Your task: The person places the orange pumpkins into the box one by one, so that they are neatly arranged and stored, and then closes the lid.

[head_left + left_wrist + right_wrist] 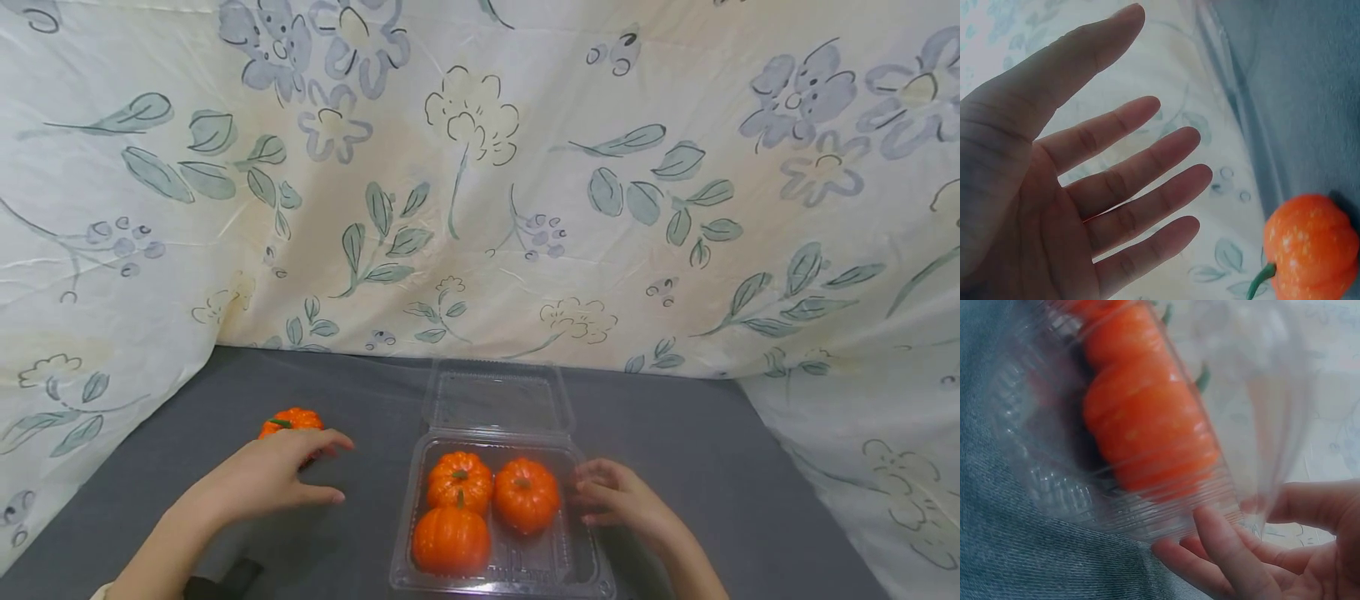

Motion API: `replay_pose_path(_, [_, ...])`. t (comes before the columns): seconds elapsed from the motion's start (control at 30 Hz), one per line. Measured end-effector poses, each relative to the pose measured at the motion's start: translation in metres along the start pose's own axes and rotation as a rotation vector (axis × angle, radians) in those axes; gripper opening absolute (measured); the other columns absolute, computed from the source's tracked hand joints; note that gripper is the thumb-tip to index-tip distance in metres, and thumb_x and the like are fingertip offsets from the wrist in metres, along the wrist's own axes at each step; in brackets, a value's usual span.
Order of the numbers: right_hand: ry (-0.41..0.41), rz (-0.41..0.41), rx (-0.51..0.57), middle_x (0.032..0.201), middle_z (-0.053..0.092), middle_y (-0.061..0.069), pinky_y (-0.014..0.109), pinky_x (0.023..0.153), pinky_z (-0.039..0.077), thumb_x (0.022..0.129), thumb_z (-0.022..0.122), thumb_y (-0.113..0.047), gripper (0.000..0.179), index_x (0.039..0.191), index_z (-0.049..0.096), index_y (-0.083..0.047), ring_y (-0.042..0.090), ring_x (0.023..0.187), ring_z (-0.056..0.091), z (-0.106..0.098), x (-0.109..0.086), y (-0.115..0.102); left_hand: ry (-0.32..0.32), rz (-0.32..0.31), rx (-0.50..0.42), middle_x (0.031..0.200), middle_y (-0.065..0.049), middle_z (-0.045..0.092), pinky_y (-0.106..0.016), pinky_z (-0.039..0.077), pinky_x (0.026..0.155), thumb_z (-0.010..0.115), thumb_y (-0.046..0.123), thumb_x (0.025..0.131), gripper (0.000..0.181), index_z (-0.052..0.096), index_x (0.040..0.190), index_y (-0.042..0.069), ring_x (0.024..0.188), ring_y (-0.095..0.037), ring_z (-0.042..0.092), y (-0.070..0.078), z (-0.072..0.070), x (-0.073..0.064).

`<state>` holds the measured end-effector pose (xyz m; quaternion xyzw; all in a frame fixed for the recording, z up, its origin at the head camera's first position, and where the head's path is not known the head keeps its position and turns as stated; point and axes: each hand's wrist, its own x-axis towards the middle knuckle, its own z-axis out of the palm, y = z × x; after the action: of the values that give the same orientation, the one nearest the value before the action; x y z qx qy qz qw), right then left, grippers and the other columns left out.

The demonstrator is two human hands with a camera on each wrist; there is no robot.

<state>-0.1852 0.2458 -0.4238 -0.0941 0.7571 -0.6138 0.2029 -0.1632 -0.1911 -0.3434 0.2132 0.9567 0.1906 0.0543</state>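
One small orange pumpkin point(294, 417) is set on the dark grey cloth point(675, 450) at the far left, well apart from the clear box point(540, 557), and part of it is hidden by the left hand point(273, 471). Three more pumpkins point(527, 496) are kept in the box, two on its left side, one near and one far, and one on its right; the lid point(498, 400) is tipped back on the far side. By its look, the lone pumpkin should be found light, hard and a bit slippery. It would best be held round its fat sides, as the thin green stem point(1265, 276) might be snapped. The box looks thin and bendy, so it could be dented by a hard squeeze. The left fingers point(1147, 156) are spread wide, with the thumb point(1079, 56) held well away, and nothing is held or touched by them. The right hand point(622, 500) is put by the right wall of the box, which seems to be touched by its lightly bent fingers point(1229, 550); how hard it is pressed cannot be told
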Motion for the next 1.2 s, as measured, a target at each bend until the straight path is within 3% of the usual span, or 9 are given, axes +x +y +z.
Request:
replay_pose_path(0.13, [0.005,0.0,-0.006,0.108,0.058,0.024,0.04,0.074,0.053,0.091,0.052,-0.009,0.042,0.117,0.037,0.02,0.035,0.098,0.061,0.0,0.0,0.0,0.03,-0.048,0.013,0.098,0.017,0.059,-0.035,0.046,0.074,0.07,0.059,0.068,0.053,0.059,0.111,0.029,0.088,-0.006,0.055,-0.003,-0.004,-0.004])
replay_pose_path(0.4, [0.005,-0.008,-0.007,0.11,0.057,0.027,0.04,0.074,0.053,0.091,0.052,-0.009,0.041,0.116,0.037,0.02,0.036,0.099,0.061,0.001,-0.001,-0.002,0.07,-0.048,0.021,0.105,0.012,0.061,-0.041,0.046,0.078,0.07,0.059,0.068,0.054,0.06,0.111,0.026,0.095,-0.016,0.056,-0.014,-0.005,-0.006])
replay_pose_path(0.8, [0.016,-0.01,0.0,0.106,0.059,0.021,0.04,0.073,0.054,0.091,0.052,-0.008,0.041,0.116,0.037,0.02,0.036,0.098,0.061,0.002,-0.001,-0.003,0.091,-0.087,0.043,0.11,-0.005,0.061,-0.045,0.047,0.076,0.074,0.052,0.068,0.057,0.062,0.112,0.017,0.096,-0.024,0.055,-0.033,0.0,-0.001])
replay_pose_path(1.2, [0.012,-0.008,-0.004,0.109,0.058,0.025,0.041,0.074,0.053,0.091,0.052,-0.009,0.041,0.116,0.037,0.02,0.039,0.101,0.059,0.001,-0.001,-0.002,0.106,-0.129,0.087,0.117,-0.025,0.054,-0.053,0.048,0.073,0.077,0.046,0.068,0.065,0.059,0.117,0.007,0.1,-0.04,0.053,-0.039,0.002,0.0])
